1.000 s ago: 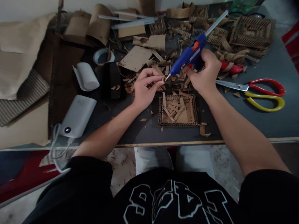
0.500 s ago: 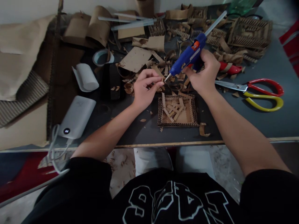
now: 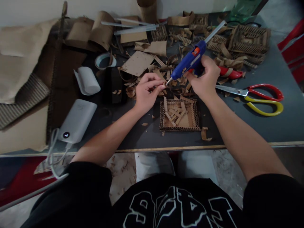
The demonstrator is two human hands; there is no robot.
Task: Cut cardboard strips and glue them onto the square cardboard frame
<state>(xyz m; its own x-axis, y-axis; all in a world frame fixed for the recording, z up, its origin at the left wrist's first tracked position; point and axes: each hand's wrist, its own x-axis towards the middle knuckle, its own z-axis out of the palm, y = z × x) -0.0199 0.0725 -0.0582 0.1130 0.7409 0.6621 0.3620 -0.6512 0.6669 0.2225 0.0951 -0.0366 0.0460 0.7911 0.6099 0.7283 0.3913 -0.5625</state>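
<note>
My right hand [image 3: 206, 77] is closed round a blue glue gun [image 3: 188, 62], with a clear glue stick [image 3: 215, 31] poking out of its back end. The gun's metal nozzle points down and left. In a pinch between thumb and fingers, my left hand [image 3: 148, 91] holds a small cardboard strip [image 3: 164, 83], mostly hidden by the fingertips. The nozzle tip is at this strip; whether it touches I cannot tell. Just below the hands lies a square cardboard tray [image 3: 180, 129] with corrugated walls, and several thin strips [image 3: 177, 114] lie crossed inside it.
Scissors [image 3: 263, 98] with red and yellow handles lie at right. Cardboard scraps [image 3: 137, 62] spread across the back. At left are a white power bank [image 3: 78, 120] with a cable, a white roll [image 3: 87, 80], a tape roll [image 3: 103, 60] and large cardboard sheets [image 3: 23, 126].
The view has shifted slightly. My hands keep almost the same pose, with the glue gun's nozzle still at the small strip.
</note>
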